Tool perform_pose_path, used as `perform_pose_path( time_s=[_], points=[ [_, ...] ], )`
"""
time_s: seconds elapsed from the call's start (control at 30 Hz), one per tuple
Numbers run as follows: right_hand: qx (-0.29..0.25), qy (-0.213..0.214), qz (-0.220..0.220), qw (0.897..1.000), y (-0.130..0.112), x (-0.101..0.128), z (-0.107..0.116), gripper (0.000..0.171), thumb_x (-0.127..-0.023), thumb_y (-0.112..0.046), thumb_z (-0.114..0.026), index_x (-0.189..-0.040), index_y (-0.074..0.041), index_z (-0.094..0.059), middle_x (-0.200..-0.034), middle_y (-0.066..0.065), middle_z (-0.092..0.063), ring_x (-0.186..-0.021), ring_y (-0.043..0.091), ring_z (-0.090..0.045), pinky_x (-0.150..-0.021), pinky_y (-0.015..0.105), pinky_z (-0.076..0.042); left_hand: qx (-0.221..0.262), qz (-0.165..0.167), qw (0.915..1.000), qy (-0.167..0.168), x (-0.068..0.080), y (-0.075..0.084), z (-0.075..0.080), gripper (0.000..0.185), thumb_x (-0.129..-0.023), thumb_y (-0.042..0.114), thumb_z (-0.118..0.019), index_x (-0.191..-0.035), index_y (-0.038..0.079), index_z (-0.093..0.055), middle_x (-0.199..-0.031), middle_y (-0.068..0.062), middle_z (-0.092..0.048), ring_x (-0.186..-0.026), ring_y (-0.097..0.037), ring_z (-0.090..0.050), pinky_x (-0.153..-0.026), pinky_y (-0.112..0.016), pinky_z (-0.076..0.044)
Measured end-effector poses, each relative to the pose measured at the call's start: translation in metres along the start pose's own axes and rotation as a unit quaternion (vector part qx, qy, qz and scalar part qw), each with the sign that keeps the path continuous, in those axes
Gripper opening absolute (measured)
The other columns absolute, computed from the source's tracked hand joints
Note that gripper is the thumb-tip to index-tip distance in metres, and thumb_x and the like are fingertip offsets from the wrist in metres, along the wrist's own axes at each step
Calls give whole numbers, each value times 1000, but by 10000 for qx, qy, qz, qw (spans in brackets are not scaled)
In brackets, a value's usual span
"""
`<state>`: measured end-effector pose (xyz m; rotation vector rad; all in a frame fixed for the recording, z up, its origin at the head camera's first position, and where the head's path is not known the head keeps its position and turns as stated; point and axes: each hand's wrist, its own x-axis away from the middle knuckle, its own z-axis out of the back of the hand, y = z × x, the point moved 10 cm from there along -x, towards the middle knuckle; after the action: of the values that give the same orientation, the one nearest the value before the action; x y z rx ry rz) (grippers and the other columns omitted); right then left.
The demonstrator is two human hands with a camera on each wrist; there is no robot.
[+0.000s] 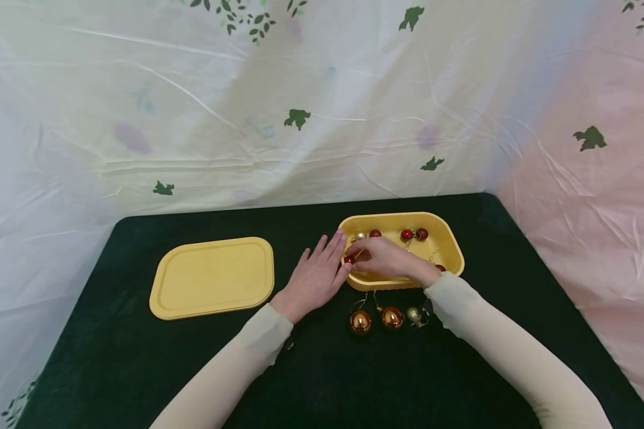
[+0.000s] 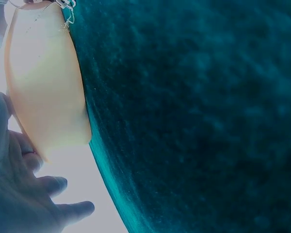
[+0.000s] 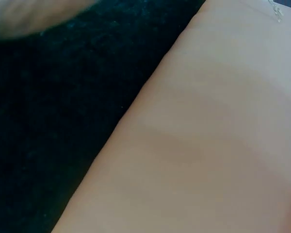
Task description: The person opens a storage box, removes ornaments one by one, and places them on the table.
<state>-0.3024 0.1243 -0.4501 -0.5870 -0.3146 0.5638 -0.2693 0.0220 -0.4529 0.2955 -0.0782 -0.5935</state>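
Observation:
In the head view, a yellow plastic box (image 1: 453, 253) holds red Christmas baubles and a pale gold one. My right hand (image 1: 389, 256) reaches over its near side, fingertips pinching a red bauble (image 1: 349, 260) by the left end. Against that left end rests my left hand (image 1: 319, 274), fingers straight and pointing away; it grips nothing. The left wrist view shows the box wall (image 2: 46, 82) beside the left hand's fingers (image 2: 53, 184). In front of the box lie two copper baubles (image 1: 361, 322) and a small gold bauble (image 1: 414, 316). A pale surface fills much of the right wrist view.
A yellow lid (image 1: 214, 277) lies flat to the left of the box. Both are on a dark green cloth-covered table (image 1: 322, 381). Behind hangs a pale curtain (image 1: 322, 155) with leaf prints. More red baubles (image 1: 414, 234) sit at the back of the box.

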Motion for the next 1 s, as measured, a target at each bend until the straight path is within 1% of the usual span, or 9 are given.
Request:
perform_pose_path(
  time_s=[0.13, 0.33, 0.5, 0.6, 0.73, 0.83, 1.0],
  points=[
    [32, 3, 56, 10000, 1, -2, -1, 29, -100, -20, -71, -127, -9, -72, -122, 3, -73, -107, 16, -67, -101, 42, -53, -19, -12, 10000, 2, 0, 1, 0, 68, -112, 52, -27, -168, 15, -15, -174, 3, -1, -159, -30, -13, -120, -63, -25],
    [-76, -62, -79, 9999, 3, -3, -3, 21, -101, -18, -70, -120, -11, -74, -112, -2, -73, -97, 12, -66, -97, 40, -53, -23, -29, 10000, -3, 0, 2, 0, 68, -112, 52, -27, -168, 15, -15, -174, 3, -2, -158, -31, -14, -120, -63, -25],
    [-93, 38, -127, 9999, 2, 1, 2, 21, -100, -16, -71, -120, -11, -73, -111, -2, -73, -96, 13, -65, -96, 40, -53, -87, 8, 10000, -14, 0, 1, 1, 67, -112, 50, -29, -168, 16, -13, -174, 2, -1, -158, -31, -14, -119, -63, -26],
    [-122, 185, -179, 9996, 3, 6, 9, 23, -99, -15, -72, -121, -10, -72, -112, -1, -73, -96, 15, -65, -95, 41, -54, -48, 17, 10000, 6, 1, 1, 1, 67, -112, 50, -30, -168, 16, -13, -174, 2, -2, -158, -31, -14, -120, -63, -25],
    [-297, 427, -244, 9983, 7, 17, 20, 24, -98, -16, -74, -121, -10, -72, -111, -1, -74, -96, 16, -65, -95, 43, -54, 36, 34, 10000, 38, 2, 1, 1, 67, -112, 48, -32, -168, 16, -14, -174, 3, -3, -158, -30, -15, -120, -63, -25],
    [-430, 590, -264, 9970, 10, 28, 27, 24, -97, -17, -74, -120, -10, -73, -110, 0, -74, -97, 17, -66, -95, 45, -53, 46, 47, 10000, 54, 2, 1, 1, 67, -112, 47, -33, -168, 16, -14, -174, 2, -4, -158, -30, -15, -120, -63, -25],
    [-610, 961, -263, 9932, 13, 49, 40, 27, -96, -17, -76, -121, -7, -73, -111, 2, -75, -103, 19, -69, -97, 47, -54, 73, 47, 9999, 92, 2, 2, 0, 66, -112, 47, -33, -168, 15, -15, -174, 2, -4, -158, -30, -15, -120, -62, -25]
  ],
)
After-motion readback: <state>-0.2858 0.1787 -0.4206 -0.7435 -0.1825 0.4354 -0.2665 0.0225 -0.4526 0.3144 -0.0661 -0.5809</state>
